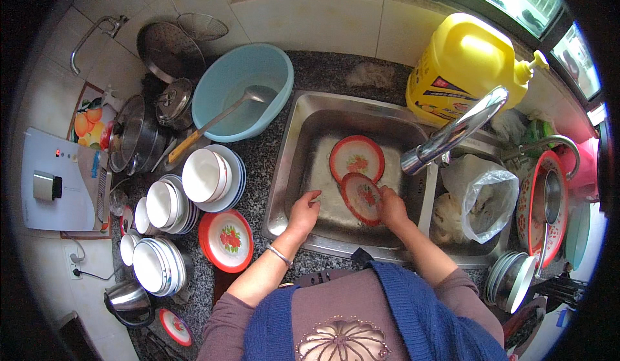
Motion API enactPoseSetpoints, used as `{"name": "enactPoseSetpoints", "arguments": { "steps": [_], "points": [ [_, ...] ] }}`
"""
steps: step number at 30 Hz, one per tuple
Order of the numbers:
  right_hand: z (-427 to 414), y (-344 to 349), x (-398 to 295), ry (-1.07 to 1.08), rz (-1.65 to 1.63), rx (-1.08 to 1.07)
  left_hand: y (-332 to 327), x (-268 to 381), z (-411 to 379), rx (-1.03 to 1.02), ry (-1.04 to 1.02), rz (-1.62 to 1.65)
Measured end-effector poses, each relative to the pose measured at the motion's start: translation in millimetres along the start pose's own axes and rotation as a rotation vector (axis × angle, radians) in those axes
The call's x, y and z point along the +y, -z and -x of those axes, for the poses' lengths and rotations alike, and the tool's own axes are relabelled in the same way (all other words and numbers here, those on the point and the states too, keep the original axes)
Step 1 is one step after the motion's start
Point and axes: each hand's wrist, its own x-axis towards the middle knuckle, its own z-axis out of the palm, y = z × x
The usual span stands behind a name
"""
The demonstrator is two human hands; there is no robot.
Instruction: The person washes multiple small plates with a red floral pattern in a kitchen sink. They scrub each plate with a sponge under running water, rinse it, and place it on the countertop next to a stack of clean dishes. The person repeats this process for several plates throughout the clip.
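Observation:
My right hand (393, 210) grips the edge of a red-rimmed plate (361, 198) with a floral centre, tilted above the sink basin. Beneath it, a second red-rimmed floral plate (357, 157) lies on the bottom of the stainless steel sink (310, 119), partly covered by the held one. My left hand (305, 212) hovers over the basin's left side, apart from the plates, with its fingers spread and nothing in it. A chrome faucet (453, 133) reaches over the right part of the basin; I cannot tell whether water runs from it.
Left of the sink stand stacked white bowls (206, 174), red-rimmed plates (226, 241) and a light blue basin (242, 90) holding a long-handled ladle (220, 119). A yellow pump jug (460, 70) stands behind the faucet. The right basin holds a plastic bag (487, 201).

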Motion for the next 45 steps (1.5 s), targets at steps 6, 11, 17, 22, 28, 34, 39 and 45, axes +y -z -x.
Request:
{"name": "enactPoseSetpoints", "arguments": {
  "steps": [6,11,17,22,28,34,39,45],
  "points": [
    [-19.0,-47.3,32.9,-0.048,-0.305,-0.154,0.7,-5.9,-3.9,0.061,0.041,-0.008],
    [-16.3,-39.7,16.5,-0.402,-1.004,-0.413,1.4,-8.4,-4.7,0.153,0.091,-0.023],
    [-15.8,-25.8,0.5,-0.451,-1.244,-0.5,-0.8,-17.4,-10.9,-0.003,0.127,0.291],
    [-17.6,-9.8,-14.2,-0.31,-1.079,-0.383,0.6,9.8,-1.1,0.05,-0.03,0.375],
    [-9.6,16.1,-30.6,-0.095,-0.695,-0.188,9.9,22.7,1.3,0.144,-0.111,0.234],
    [14.1,35.4,-61.6,0.417,-0.264,0.211,18.3,12.5,-0.1,0.17,-0.176,0.186],
    [42.6,73.8,-107.2,0.485,0.037,0.228,22.4,2.3,6.8,0.207,-0.15,0.078],
    [20.6,38.7,-77.5,0.447,0.344,0.185,18.6,11.3,29.3,0.238,-0.108,0.063]
  ]
}}
